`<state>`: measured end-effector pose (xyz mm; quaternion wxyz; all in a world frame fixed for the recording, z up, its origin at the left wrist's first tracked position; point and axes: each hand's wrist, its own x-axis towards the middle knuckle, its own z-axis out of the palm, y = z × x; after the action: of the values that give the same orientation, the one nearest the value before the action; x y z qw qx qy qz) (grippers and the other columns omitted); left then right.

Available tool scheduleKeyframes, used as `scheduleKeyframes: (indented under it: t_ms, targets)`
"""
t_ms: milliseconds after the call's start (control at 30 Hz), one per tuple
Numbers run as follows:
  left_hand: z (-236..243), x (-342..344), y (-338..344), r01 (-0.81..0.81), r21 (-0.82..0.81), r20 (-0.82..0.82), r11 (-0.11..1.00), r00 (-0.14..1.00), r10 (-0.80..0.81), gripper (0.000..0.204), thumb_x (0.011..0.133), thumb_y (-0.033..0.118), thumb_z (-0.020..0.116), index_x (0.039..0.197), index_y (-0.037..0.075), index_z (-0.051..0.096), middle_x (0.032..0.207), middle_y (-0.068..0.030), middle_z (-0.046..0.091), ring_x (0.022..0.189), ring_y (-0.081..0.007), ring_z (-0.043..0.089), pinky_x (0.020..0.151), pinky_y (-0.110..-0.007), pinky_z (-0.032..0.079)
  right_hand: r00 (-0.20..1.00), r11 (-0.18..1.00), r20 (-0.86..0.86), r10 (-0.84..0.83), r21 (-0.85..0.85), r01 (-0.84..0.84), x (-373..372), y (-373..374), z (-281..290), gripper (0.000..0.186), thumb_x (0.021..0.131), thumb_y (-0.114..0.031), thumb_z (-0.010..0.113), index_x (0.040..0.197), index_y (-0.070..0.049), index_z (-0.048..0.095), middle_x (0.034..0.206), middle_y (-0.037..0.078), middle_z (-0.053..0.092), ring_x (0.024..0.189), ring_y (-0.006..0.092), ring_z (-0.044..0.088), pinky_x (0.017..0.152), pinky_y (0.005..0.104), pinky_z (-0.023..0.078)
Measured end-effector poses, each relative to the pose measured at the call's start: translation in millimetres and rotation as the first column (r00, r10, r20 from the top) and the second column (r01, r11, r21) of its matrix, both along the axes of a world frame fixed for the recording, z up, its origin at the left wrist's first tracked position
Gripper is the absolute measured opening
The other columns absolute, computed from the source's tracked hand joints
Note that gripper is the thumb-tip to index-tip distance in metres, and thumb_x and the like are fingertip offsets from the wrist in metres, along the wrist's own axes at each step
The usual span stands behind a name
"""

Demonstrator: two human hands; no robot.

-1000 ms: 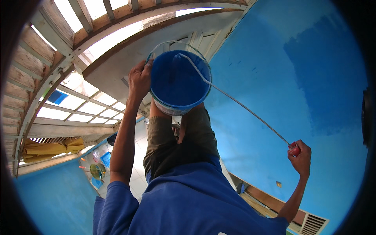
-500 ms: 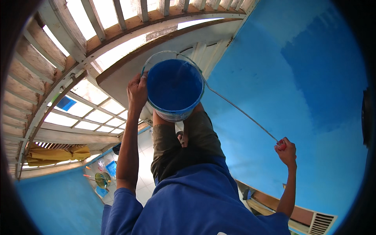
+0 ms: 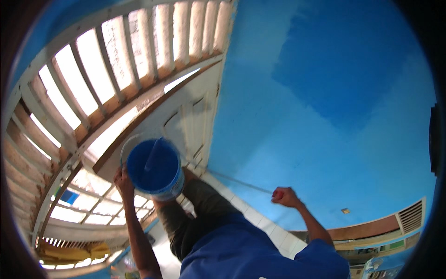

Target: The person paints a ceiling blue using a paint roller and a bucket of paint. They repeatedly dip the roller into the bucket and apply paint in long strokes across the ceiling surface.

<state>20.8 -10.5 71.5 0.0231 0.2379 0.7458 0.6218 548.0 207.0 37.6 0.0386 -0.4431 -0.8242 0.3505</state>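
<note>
A bucket (image 3: 153,173) holds deep blue paint (image 3: 139,160), and blue smears run along its rim. My left hand (image 3: 123,184) grips it by the left side of the rim, near the clear hoop-like bail. Closed around a red grip, my right hand (image 3: 286,197) is well to the right, out in front of the blue wall. A thin metal rod (image 3: 237,180), like the frame of a paint roller, runs from that grip toward the bucket. Its far end is blurred and cannot be made out. A paler streak shows on the paint inside the bucket.
The light blue wall (image 3: 260,135) carries a darker blue painted patch (image 3: 339,69). Slatted window bars (image 3: 111,60) curve along the left, above a panelled door (image 3: 188,116). White floor tiles (image 3: 255,216) lie below. Yellow cloth (image 3: 69,252) hangs at lower left.
The whole view has shifted with my head. The bucket and my left hand now appear lower and farther left. My right hand, with the rod, also appears farther left and lower.
</note>
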Motion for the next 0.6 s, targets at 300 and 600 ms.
scheduleKeyframes:
  t_ms: [300, 600]
  targets:
    - [19, 19, 6, -0.048, -0.096, -0.020, 0.994, 0.999, 0.046, 0.031, 0.088, 0.019, 0.042, 0.095, -0.002, 0.064, 0.074, -0.0105, 0.064, 0.066, -0.0170, 0.057, 0.062, -0.033, 0.045, 0.949, 0.969, -0.281, -0.144, 0.155, 0.193, -34, 8, 4, 0.030, 0.068, -0.027, 0.075, 0.080, -0.004, 0.059, 0.075, 0.007, 0.062, 0.068, 0.0154, 0.058, 0.063, 0.0297, 0.048]
    - [3, 13, 19, 0.037, -0.004, 0.044, 0.999, 0.998, -0.037, 0.029, 0.086, 0.019, 0.044, 0.093, 0.000, 0.065, 0.072, -0.0100, 0.064, 0.065, -0.0162, 0.057, 0.061, -0.033, 0.045, 0.516, 0.917, -0.799, -0.308, -0.106, 0.384, -117, 83, 93, 0.029, 0.088, -0.032, 0.051, 0.088, -0.003, 0.053, 0.062, 0.003, 0.050, 0.050, 0.0094, 0.047, 0.045, 0.0254, 0.040]
